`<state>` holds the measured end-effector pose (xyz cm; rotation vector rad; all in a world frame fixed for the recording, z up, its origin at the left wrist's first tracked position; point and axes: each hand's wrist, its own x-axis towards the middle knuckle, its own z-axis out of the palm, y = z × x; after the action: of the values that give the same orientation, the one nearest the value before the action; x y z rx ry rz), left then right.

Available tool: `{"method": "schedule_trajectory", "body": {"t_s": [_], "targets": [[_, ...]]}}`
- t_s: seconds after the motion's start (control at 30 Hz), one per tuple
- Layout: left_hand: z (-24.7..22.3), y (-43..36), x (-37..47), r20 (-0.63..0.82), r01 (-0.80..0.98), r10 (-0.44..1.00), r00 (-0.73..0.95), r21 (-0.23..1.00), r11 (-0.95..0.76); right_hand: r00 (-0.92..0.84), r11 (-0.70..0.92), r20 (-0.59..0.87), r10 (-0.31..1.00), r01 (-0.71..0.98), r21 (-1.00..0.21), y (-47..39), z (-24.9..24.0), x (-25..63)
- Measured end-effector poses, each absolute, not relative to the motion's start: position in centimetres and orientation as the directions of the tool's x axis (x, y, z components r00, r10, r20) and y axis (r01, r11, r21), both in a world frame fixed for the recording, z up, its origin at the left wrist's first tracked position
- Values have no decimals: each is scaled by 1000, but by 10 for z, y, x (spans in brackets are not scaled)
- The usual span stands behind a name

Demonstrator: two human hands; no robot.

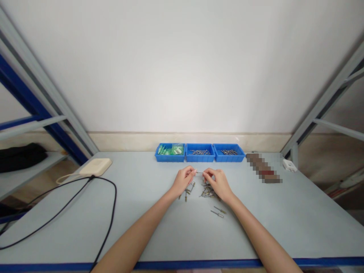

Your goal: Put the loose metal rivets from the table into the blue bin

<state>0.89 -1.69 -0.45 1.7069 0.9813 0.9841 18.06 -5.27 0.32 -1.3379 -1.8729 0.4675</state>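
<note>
A thin metal pin-like piece (200,173) spans the gap between my two hands. My left hand (184,180) pinches its left end, and the fingertips of my right hand (217,182) close on its right end. Under and beside my right hand lies a pile of metal rivets (209,191), partly hidden by it. A smaller group of rivets (187,192) lies by my left hand. Two more rivets (218,211) rest nearer the front, below the pile.
Three blue bins stand at the back: one with green packets (170,159), two with thin metal pieces (200,158) (229,158). A white box (96,167) and black cable (114,197) are left. A blurred brown object (263,168) and white adapter (289,165) sit right.
</note>
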Motion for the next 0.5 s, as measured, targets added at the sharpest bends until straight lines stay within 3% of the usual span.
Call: {"method": "schedule_trajectory", "body": {"t_s": [0.5], "targets": [[-5,-17,8,193,203,909,369,938,-282,-216,398,334,917,490,-775,-52,2,183]]}}
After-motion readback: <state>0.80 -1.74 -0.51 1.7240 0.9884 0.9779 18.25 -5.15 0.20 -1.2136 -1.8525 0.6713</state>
